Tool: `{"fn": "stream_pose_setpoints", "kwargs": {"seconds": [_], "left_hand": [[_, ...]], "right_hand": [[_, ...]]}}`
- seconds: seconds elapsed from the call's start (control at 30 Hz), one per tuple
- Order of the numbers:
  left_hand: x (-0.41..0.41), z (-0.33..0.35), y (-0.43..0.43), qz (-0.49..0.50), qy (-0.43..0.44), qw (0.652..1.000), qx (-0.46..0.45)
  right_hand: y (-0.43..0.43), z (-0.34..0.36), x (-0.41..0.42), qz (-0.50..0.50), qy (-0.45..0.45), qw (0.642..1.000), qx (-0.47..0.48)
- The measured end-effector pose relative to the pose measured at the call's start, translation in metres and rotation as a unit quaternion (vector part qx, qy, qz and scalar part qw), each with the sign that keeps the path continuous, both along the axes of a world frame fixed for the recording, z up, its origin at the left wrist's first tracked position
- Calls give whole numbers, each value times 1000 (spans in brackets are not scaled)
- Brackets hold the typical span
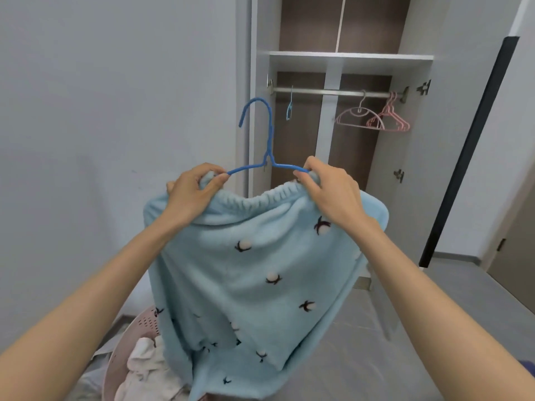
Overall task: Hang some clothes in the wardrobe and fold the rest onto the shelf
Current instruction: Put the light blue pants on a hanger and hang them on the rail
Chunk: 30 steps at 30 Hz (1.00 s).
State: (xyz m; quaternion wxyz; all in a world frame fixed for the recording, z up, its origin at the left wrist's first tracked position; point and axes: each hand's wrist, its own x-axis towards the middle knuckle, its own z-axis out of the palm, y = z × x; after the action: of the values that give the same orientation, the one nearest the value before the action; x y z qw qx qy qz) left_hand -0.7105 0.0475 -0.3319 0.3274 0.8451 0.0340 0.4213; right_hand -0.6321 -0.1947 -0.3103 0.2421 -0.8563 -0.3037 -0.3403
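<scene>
At the bottom left, a pink basket [136, 328] with little holes sat on the grey floor [376, 342]. White clothes [147, 363] lay bunched in it. Above it, the left hand [192, 195] was held up in front of the person. Its grip was pinching the top edge of a fluffy light blue garment [260, 270], right at the left end of a blue hanger [269, 131].

The hanger stood upright between the 2 hands, and its hook curled to the left at the top. The garment had a stretchy, wrinkled top edge that sagged between the hands, just under the hanger's arms. It was dotted with small white puffs on dark twigs. It hung down loose, and its bottom end was over the basket.

The right hand [330, 192] was at the other end of the hanger. Its grip was pinching the garment's top edge there too, with fingers curled over the cloth.

Behind the hands, the wardrobe [353, 151] stood open. A white shelf [350, 57] ran across it, and a metal rail [333, 92] ran just under the shelf. 1 small blue hanger [289, 110] hung at the left end of the rail, seen edge-on. A bunch of pink hangers [376, 120] hung at the right end. Farther right was an open door [457, 111] with a dark edge.
</scene>
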Motion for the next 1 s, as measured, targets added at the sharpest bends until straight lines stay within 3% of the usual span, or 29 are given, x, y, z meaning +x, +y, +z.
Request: {"fn": "stream_pose_setpoints", "kwargs": {"seconds": [0.13, 0.3, 0.4, 0.7, 0.8, 1.0], "left_hand": [[0, -11, 15, 62, 61, 992, 96], [-7, -22, 14, 127, 39, 966, 223], [-9, -22, 7, 88, 74, 975, 192], [0, -18, -3, 98, 30, 994, 41], [-1, -21, -24, 68, 7, 997, 30], [-1, -38, -64, -25, 27, 999, 11]], "right_hand": [[-10, -14, -3, -31, 40, 998, 30], [-18, -21, -11, -2, 67, 997, 28], [-21, -26, -16, 23, 91, 995, 25], [-17, -68, -20, 14, 152, 988, -16], [-7, -79, -18, -10, 173, 985, -14], [-2, -70, -20, -32, 161, 984, 64]]}}
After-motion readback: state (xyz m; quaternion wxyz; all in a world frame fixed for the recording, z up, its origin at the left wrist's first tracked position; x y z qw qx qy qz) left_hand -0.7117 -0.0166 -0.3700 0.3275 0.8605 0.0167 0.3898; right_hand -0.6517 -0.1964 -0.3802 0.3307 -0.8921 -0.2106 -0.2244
